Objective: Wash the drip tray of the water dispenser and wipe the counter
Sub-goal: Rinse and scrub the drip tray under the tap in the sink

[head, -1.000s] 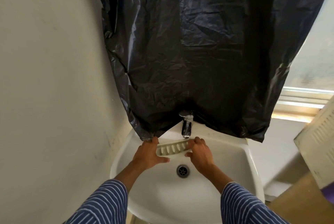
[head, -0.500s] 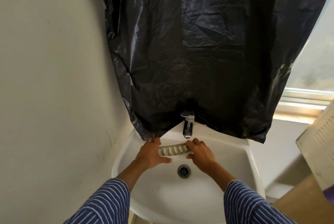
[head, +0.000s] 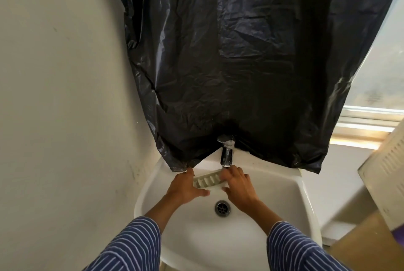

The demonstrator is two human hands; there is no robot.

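While the head camera looks down into a white sink (head: 150, 190), both hands hold the tray (head: 208, 180) over the bowl, just below the tap (head: 227, 154). The tray is a pale, slotted strip, lying nearly level with its right end a little higher and closer to the spout. The left hand (head: 185, 187) grips the tray's left end: its thumb stretches out under the near edge, and the fingers curl round the far side, where one fingertip reaches close to the hem of the black plastic sheet (head: 229, 63). The right hand (head: 239, 185) covers the tray's right end, fingers curled over the top and thumb tucked beneath, so it holds the tray too. Its knuckles sit right under the spout. Whether water is running I cannot tell.

The drain (head: 222, 207) lies in the bowl nearer the camera, between the two wrists and apart from the tray. Both forearms come up from the bottom edge in blue striped sleeves (head: 135, 246).

The black sheet hangs down the wall behind the sink, crumpled and glossy, its lower edge draped on the back rim on either side of the tap. A plain wall (head: 61, 96) stands on the left. On the right is a window (head: 380, 78) with a pale sill, and by it a white slatted panel (head: 387, 174) leaning above a brown surface (head: 367, 246).
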